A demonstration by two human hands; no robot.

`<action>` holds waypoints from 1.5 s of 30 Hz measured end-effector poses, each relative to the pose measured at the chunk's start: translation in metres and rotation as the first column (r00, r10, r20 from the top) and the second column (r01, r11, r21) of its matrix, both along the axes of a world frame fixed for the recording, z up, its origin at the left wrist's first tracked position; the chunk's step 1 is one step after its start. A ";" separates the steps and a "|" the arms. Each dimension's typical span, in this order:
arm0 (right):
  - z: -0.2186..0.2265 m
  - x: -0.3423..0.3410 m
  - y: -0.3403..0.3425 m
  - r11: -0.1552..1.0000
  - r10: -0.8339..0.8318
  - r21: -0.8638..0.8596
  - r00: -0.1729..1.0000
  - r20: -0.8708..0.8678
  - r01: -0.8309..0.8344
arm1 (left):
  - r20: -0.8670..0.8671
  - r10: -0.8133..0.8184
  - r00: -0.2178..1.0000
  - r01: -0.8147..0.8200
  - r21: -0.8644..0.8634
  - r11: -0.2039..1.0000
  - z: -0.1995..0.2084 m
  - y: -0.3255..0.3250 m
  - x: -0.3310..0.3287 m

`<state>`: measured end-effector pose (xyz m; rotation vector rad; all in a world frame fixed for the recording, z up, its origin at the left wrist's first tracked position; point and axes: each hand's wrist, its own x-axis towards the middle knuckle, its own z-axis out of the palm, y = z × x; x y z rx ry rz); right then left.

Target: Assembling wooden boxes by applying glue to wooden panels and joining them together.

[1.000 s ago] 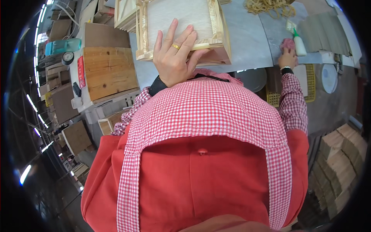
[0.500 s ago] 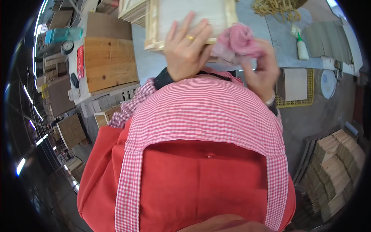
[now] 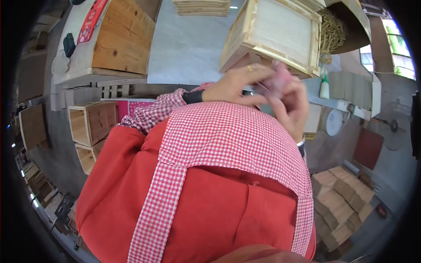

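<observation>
My right hand (image 3: 293, 103) is closed on a crumpled pink cloth (image 3: 280, 81), smeared a little by motion. From the other side my left hand (image 3: 237, 85), with a ring on one finger, grips the same cloth, its fingertips partly hidden in the folds. Both hands are close in front of my checked apron. Just beyond them a pile of pale wooden frames (image 3: 283, 57) with a whitish panel inside the top one stands on the grey table (image 3: 188, 48).
A knotty wooden board (image 3: 125, 37) lies at the left. Behind the frames a bowl-like container holds tan bands (image 3: 332, 35). To the right are a white bottle with a green tip (image 3: 324, 89) and grey sheets (image 3: 349, 90). Stacked boards (image 3: 340, 206) stand lower right.
My left hand has left the top frame and come to the cloth beside my right hand. The view has turned, so the frame pile now appears farther right.
</observation>
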<state>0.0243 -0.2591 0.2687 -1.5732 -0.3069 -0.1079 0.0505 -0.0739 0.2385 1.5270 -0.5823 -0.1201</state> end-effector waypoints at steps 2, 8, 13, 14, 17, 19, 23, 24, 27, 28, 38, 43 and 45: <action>0.003 0.014 0.017 0.991 0.132 -0.013 0.988 -0.085 -0.134 | -0.312 -0.116 0.943 0.082 -0.118 0.990 -0.016 0.022 -0.008; 0.001 0.052 0.033 0.676 -0.121 -0.584 0.849 0.514 0.449 | -0.159 0.387 0.909 -0.416 -0.250 0.874 -0.042 0.054 0.006; -0.018 0.058 0.029 0.544 -0.030 -0.721 0.869 0.494 0.429 | 0.458 0.533 0.712 -0.576 -0.054 0.816 -0.056 0.027 0.044; -0.018 0.057 0.028 0.547 -0.035 -0.726 0.878 0.478 0.416 | 0.428 0.505 0.749 -0.564 0.014 0.826 -0.066 0.030 0.043; -0.006 0.052 0.028 0.552 -0.032 -0.737 0.893 0.450 0.391 | 0.358 0.461 0.812 -0.534 0.137 0.834 -0.083 0.043 0.031; 0.000 0.048 0.035 0.556 -0.047 -0.736 0.898 0.438 0.387 | 0.026 0.467 0.884 -0.465 0.147 0.873 -0.089 0.064 0.016; 0.023 0.023 0.085 0.616 0.109 -0.723 0.875 0.471 0.312 | -0.387 0.068 0.919 -0.192 -0.292 0.937 -0.036 0.065 -0.002; 0.018 0.016 0.091 0.616 0.111 -0.728 0.882 0.458 0.300 | -0.416 -0.147 0.897 -0.098 -0.511 0.854 -0.026 0.066 -0.003; 0.000 0.007 0.091 0.801 0.145 -0.594 0.938 0.316 0.077 | -0.300 -0.427 0.853 0.207 -0.556 0.805 -0.032 0.066 -0.007; -0.003 0.000 0.082 0.799 0.150 -0.597 0.937 0.317 0.074 | -0.228 -0.557 0.798 0.360 -0.561 0.745 -0.033 0.065 -0.006; 0.040 0.030 -0.057 0.637 -0.334 -0.510 0.802 0.495 0.579 | -0.483 0.095 0.871 -0.265 -0.298 0.917 -0.033 0.068 0.074; -0.026 0.066 -0.171 0.677 -0.541 -0.405 0.788 0.293 0.615 | -0.616 0.364 0.699 -0.485 -0.033 0.874 -0.121 0.049 0.099; -0.067 0.084 -0.223 0.396 -0.519 -0.680 0.761 0.389 0.618 | -0.732 0.347 0.586 -0.470 0.042 0.882 -0.160 0.041 0.101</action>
